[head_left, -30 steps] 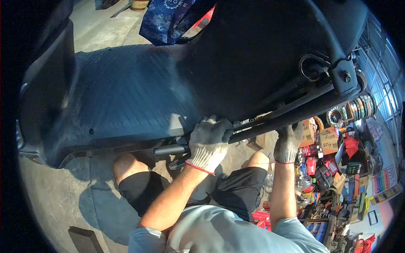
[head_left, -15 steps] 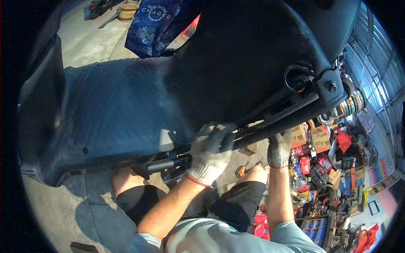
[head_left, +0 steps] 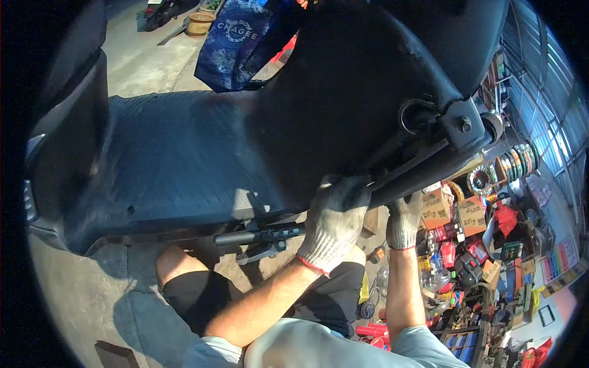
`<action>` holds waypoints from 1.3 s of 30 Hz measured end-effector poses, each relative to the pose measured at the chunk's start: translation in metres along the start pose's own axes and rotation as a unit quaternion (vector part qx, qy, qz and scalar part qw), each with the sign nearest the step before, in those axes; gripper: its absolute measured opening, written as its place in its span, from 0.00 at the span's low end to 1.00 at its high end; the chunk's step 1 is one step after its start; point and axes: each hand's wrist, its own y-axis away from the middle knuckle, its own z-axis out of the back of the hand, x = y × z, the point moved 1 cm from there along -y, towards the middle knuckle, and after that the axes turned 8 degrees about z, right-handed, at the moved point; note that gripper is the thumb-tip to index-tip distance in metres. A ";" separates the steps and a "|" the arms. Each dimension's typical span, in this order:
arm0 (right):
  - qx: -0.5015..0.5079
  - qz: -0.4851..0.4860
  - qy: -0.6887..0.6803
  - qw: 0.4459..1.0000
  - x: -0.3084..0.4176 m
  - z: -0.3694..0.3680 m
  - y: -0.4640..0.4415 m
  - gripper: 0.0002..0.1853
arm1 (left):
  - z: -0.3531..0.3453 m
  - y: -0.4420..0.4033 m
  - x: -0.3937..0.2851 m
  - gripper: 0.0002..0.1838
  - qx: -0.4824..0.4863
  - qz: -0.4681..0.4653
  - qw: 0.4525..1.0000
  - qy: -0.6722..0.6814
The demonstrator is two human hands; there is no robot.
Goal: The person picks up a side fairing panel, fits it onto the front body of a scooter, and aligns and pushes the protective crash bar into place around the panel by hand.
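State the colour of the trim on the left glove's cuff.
The trim on the left glove is red, best seen in the head view.

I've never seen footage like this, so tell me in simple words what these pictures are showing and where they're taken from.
There's no robot here, just a person's own hands in knitted work gloves. All the pictures come from one camera worn on that person's head, looking forward and down.

The big dark shape looks like a motor scooter, with its flat footboard toward the left of the picture. A long dark bar runs along its near side. The left hand is against that bar, and the right hand reaches up to it from below. Fingertips are hidden, so I can't tell how firmly either grips.

Beyond the footboard is a blue bag marked CHAGEE. Cardboard boxes sit among the clutter at right.
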 end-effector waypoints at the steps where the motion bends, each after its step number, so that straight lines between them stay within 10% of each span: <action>1: -0.005 -0.001 0.000 1.000 0.002 0.000 0.001 0.25 | -0.001 0.001 0.000 0.10 0.000 -0.022 0.999 0.035; 2: -0.005 0.000 0.000 1.000 0.001 0.001 0.001 0.25 | 0.007 -0.003 -0.012 0.10 -0.001 -0.023 0.999 0.035; 4: 0.007 -0.007 0.010 1.000 -0.001 0.003 -0.001 0.25 | 0.024 -0.011 -0.032 0.12 0.172 0.263 0.946 0.085; 5: 0.008 -0.005 0.009 1.000 0.000 0.001 0.000 0.25 | 0.020 -0.013 -0.033 0.15 0.140 0.463 0.794 0.369; 15: -0.005 0.021 0.041 0.999 -0.009 0.005 0.000 0.23 | 0.000 -0.008 0.003 0.24 0.230 0.502 0.525 0.648; 19: -0.003 0.010 0.021 1.000 -0.012 0.006 -0.001 0.23 | -0.003 -0.008 0.003 0.25 0.228 0.471 0.581 0.624; 21: -0.001 0.001 0.022 1.000 -0.012 0.005 -0.001 0.23 | -0.001 -0.010 -0.001 0.25 0.213 0.421 0.712 0.520; 24: 0.002 -0.003 0.019 1.000 -0.013 0.006 -0.003 0.22 | -0.006 -0.011 0.007 0.25 0.207 0.464 0.610 0.608; 36: 0.147 -0.049 0.198 0.968 0.061 0.039 -0.009 0.13 | -0.006 -0.008 0.007 0.25 0.196 0.461 0.635 0.588; 38: 0.178 -0.023 0.190 0.965 0.119 0.034 -0.002 0.07 | -0.003 -0.008 0.007 0.24 0.209 0.451 0.647 0.579; 39: 0.215 0.161 0.292 0.918 0.144 0.026 0.000 0.07 | -0.003 -0.008 0.007 0.24 0.223 0.443 0.658 0.566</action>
